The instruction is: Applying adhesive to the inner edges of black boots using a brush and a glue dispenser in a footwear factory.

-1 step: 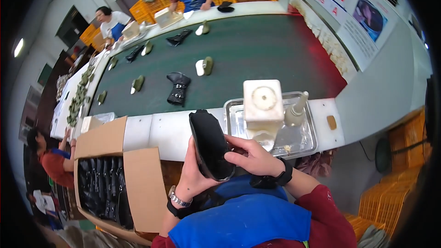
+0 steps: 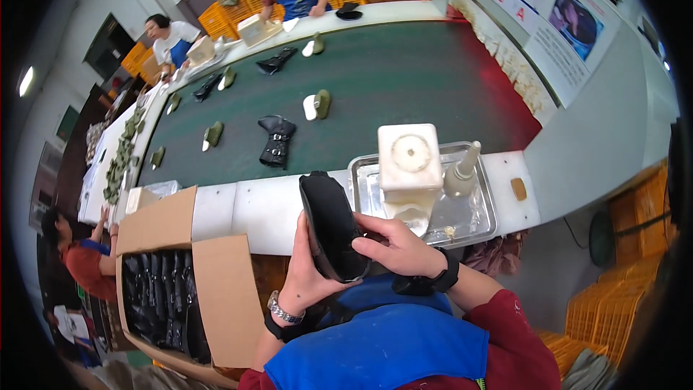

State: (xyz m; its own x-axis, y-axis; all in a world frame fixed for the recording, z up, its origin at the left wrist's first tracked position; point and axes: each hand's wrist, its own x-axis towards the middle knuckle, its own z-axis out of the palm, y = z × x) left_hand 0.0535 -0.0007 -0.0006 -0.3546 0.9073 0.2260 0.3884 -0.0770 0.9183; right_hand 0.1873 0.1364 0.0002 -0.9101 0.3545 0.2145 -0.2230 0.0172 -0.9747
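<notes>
I can see the left hand (image 2: 306, 274) wrapped round one side of a black boot (image 2: 326, 209) — the right hand (image 2: 398, 247) gripping its other edge. It's held up, opening upward, between the box (image 2: 222, 300) and the tray (image 2: 465, 225) on the table (image 2: 278, 208).

You are wearing a blue apron (image 2: 375, 347) over dark red sleeves (image 2: 516, 343); a silver watch (image 2: 286, 309) and a black strap (image 2: 277, 329) are circling your left wrist (image 2: 296, 296), a black band (image 2: 449, 269) your right.
</notes>
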